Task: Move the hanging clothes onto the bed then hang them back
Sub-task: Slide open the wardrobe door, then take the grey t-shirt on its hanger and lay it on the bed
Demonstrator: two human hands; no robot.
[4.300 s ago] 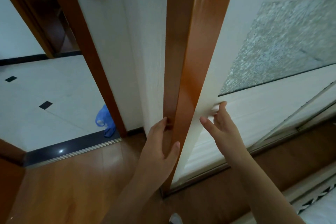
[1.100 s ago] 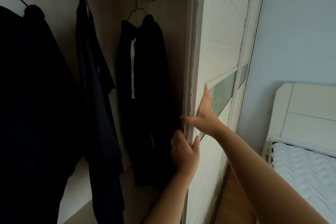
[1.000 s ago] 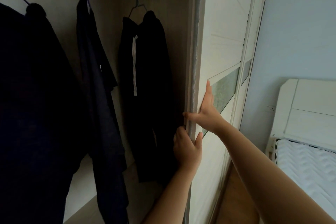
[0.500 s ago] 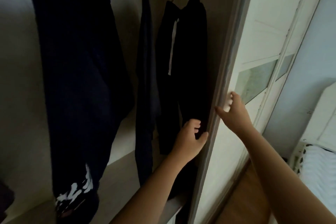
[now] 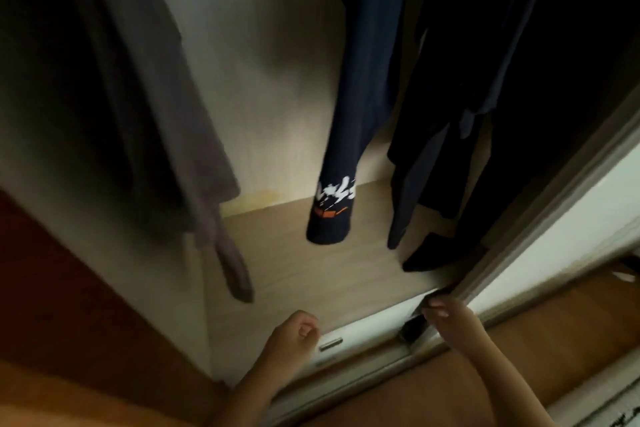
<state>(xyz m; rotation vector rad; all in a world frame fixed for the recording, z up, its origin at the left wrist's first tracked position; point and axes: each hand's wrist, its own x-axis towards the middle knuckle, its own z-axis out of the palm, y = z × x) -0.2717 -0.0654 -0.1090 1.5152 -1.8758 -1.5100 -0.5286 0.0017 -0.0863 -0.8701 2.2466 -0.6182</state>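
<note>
- I looked down into an open wardrobe [image 5: 277, 80] with pale wood-grain walls; the whole view was dim and somewhat blurred
- The clothes hung inside it, none on the bed
- A grey garment [image 5: 156, 114] hung at the left, and a narrow strip of it trailed lowest, ending just above the wardrobe's shelf [image 5: 311, 274]
- A navy garment [image 5: 349, 97] hung in the middle, well apart from the grey one, with white lettering and an orange mark near its hem
- Darker clothes [image 5: 485, 97] hung bunched at the right, close beside the navy garment, with their lower ends near the shelf
- The hangers and rail were out of view above
- A pale sliding door [image 5: 561, 218] ran along the right side, its edge next to the dark clothes
- My left hand [image 5: 294, 333] hovered over the shelf's front edge, fingers loosely curled inward, holding nothing
- Just right of it sat a small metal handle [image 5: 330, 345] on a white panel below the shelf
- My right hand [image 5: 446, 319] was at the foot of the sliding door's edge with its fingers bent; through the blur I could not tell whether they gripped the door or only lay near it
- An orange-brown wooden floor [image 5: 450, 388] lay beneath both forearms
</note>
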